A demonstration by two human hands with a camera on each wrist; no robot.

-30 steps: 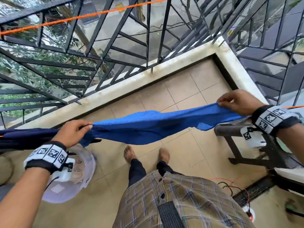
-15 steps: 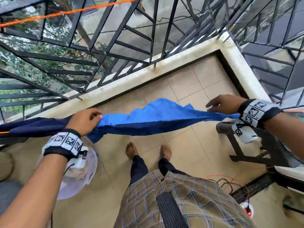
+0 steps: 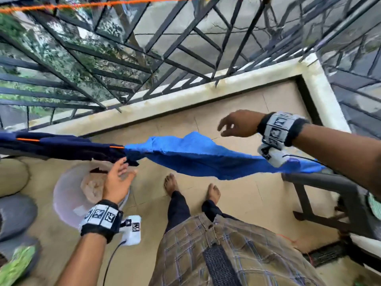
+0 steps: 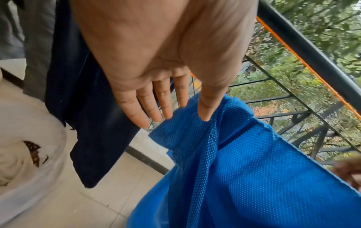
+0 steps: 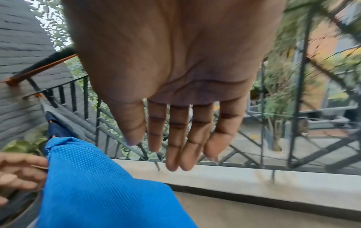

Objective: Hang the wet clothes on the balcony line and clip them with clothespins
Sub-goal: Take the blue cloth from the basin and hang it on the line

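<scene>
On the orange line strung across the balcony, the blue mesh cloth hangs draped, just beside a navy garment on the same line. The left hand is below the cloth's left end, fingers straight and spread, holding nothing. The right hand hovers above the cloth's right part, fingers loosely extended and apart from the fabric. A pale tub with a crumpled cloth inside stands on the tiled floor under the left hand
</scene>
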